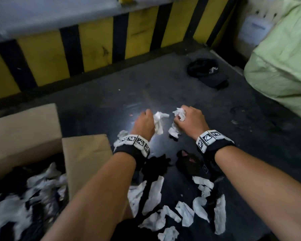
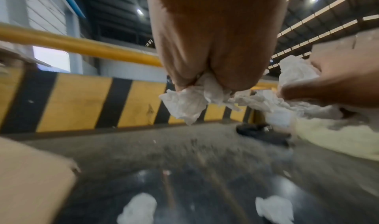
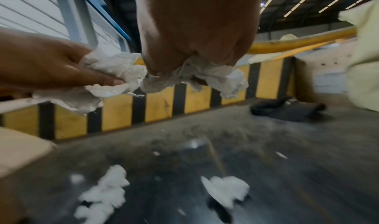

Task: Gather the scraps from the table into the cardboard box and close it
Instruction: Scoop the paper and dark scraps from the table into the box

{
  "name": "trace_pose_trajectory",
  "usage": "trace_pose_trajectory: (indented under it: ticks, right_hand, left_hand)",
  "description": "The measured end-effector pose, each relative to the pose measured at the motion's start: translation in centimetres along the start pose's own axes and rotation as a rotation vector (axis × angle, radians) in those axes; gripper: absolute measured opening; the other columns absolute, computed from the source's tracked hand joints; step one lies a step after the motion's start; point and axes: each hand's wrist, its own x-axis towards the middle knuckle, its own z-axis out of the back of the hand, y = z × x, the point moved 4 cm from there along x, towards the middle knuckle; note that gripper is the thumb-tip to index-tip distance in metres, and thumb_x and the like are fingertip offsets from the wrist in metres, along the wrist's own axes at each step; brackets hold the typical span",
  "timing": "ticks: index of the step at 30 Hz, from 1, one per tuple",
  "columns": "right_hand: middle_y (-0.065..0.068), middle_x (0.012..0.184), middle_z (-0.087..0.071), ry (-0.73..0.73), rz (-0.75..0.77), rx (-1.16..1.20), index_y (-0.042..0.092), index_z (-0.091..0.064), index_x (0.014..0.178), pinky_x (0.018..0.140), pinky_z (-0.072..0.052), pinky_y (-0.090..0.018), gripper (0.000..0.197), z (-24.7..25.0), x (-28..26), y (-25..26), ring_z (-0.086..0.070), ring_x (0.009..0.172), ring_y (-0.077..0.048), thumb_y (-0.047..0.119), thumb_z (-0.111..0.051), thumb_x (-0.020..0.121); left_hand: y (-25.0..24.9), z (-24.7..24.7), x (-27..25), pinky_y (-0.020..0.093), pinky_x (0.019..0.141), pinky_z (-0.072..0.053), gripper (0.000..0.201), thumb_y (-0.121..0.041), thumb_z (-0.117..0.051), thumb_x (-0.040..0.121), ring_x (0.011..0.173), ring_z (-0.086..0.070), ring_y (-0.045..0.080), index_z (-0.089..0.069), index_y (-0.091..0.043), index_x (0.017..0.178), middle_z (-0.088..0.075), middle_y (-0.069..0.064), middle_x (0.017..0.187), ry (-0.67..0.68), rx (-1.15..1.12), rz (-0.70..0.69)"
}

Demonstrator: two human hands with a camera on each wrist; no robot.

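Head view: forearms hide part of the cardboard box [image 1: 24, 133] and scraps [image 1: 186, 213].

scraps: white crumpled bits [image 1: 186, 211] and black ones [image 1: 156, 164] strewn on the near dark surface; one white wad [image 1: 158, 121] gripped at left, another [image 1: 180, 113] at right, both raised
box: brown cardboard [image 1: 21, 136], near left, flaps open, holding white and black scraps
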Motion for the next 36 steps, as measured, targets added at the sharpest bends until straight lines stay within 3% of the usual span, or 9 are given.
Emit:
trace_pose_trajectory:
  ticks: [9, 14, 17, 20, 25, 28, 31, 33, 36]
  right_hand:
    - [-0.01, 0.07, -0.062, -0.05, 0.422, 0.312, 0.018, -0.05, 0.072, 0.061, -0.047, -0.041, 0.022, 0.4, -5.2, 25.8, -0.059, 0.067, -0.031, 0.03, -0.064, 0.084]
    - [0.004, 0.076, -0.064, 0.038, 0.545, 0.483, 0.014, -0.06, 0.08, 0.06, -0.042, -0.027, 0.023, -5.4, -12.2, 36.7, -0.058, 0.069, -0.018, 0.034, -0.065, 0.089]
    - [-0.001, 0.091, -0.068, 0.261, 0.481, 0.474, 0.02, -0.062, 0.094, 0.076, -0.052, -0.036, 0.041, -10.4, -15.8, 39.2, -0.063, 0.084, -0.018, 0.059, -0.061, 0.083]
    - [-0.005, 0.111, -0.067, 0.549, 0.441, 0.322, 0.02, -0.064, 0.112, 0.091, -0.049, -0.041, 0.054, -14.8, -18.4, 39.8, -0.062, 0.102, -0.022, 0.065, -0.049, 0.084]
    - [-0.002, 0.07, -0.065, 0.538, 0.455, 0.136, 0.015, -0.057, 0.065, 0.068, -0.046, -0.041, 0.041, -14.3, -18.6, 41.5, -0.061, 0.074, -0.027, 0.04, -0.041, 0.094]
    - [-0.004, 0.084, -0.074, 0.514, 0.455, 0.048, 0.018, -0.074, 0.084, 0.073, -0.056, -0.037, 0.041, -15.4, -18.5, 42.1, -0.068, 0.08, -0.024, 0.044, -0.042, 0.088]
    - [-0.005, 0.113, -0.071, 0.78, 0.444, -0.218, 0.024, -0.071, 0.108, 0.085, -0.05, -0.032, 0.041, -19.1, -20.0, 41.0, -0.066, 0.096, -0.024, 0.051, -0.047, 0.09]
    - [-0.006, 0.112, -0.067, 0.925, 0.396, -0.462, 0.018, -0.064, 0.107, 0.086, -0.045, -0.034, 0.059, -21.2, -20.5, 39.0, -0.063, 0.091, -0.022, 0.069, -0.04, 0.088]
    - [-0.007, 0.097, -0.065, 0.939, 0.339, -0.63, 0.014, -0.053, 0.08, 0.076, -0.044, -0.034, 0.049, -20.6, -19.5, 38.7, -0.057, 0.081, -0.025, 0.063, -0.052, 0.082]
  left_hand:
    - [11.3, 20.2, -10.9, 0.04, 0.079, -0.037, 0.021, -0.018, -0.058, 0.095, 0.107, -0.055, 0.043, -0.046, -0.004, 0.104, -0.058, 0.025, 0.114, -0.295, -0.065, 0.157]
    - [20.5, 24.7, -21.3, 0.036, 0.076, -0.04, 0.016, -0.026, -0.057, 0.097, 0.097, -0.057, 0.03, -0.045, -0.016, 0.103, -0.057, 0.013, 0.106, -0.387, -0.165, 0.295]
    - [24.6, 24.0, -26.5, 0.039, 0.081, -0.043, 0.021, -0.029, -0.06, 0.095, 0.101, -0.058, 0.032, -0.045, -0.017, 0.103, -0.057, 0.013, 0.11, -0.365, -0.245, 0.33]
    - [28.1, 21.2, -30.0, 0.041, 0.098, -0.038, 0.04, -0.036, -0.055, 0.099, 0.122, -0.05, 0.038, -0.049, -0.007, 0.126, -0.052, 0.022, 0.128, -0.213, -0.129, 0.448]
    - [32.5, 20.8, -31.6, 0.042, 0.117, -0.029, 0.072, -0.072, -0.035, 0.085, 0.138, -0.039, 0.027, -0.053, -0.025, 0.137, -0.049, 0.012, 0.144, -0.135, -0.258, 0.458]
    - [33.5, 21.5, -31.5, 0.048, 0.115, -0.033, 0.058, -0.061, -0.035, 0.091, 0.135, -0.042, 0.033, -0.057, -0.025, 0.131, -0.046, 0.013, 0.144, -0.093, -0.18, 0.485]
    - [34.6, 19.1, -32.2, 0.05, 0.113, -0.032, 0.047, -0.057, -0.041, 0.092, 0.135, -0.041, 0.037, -0.064, -0.032, 0.124, -0.043, 0.012, 0.149, 0.261, 0.094, 0.572]
    - [35.7, 17.0, -33.4, 0.044, 0.108, -0.037, 0.056, -0.06, -0.041, 0.096, 0.132, -0.048, 0.032, -0.063, -0.02, 0.129, -0.053, 0.009, 0.145, 0.505, 0.191, 0.585]
    - [36.8, 17.7, -33.7, 0.034, 0.088, -0.047, 0.049, -0.052, -0.051, 0.097, 0.111, -0.061, 0.028, -0.058, -0.019, 0.134, -0.061, 0.011, 0.135, 0.495, 0.164, 0.59]
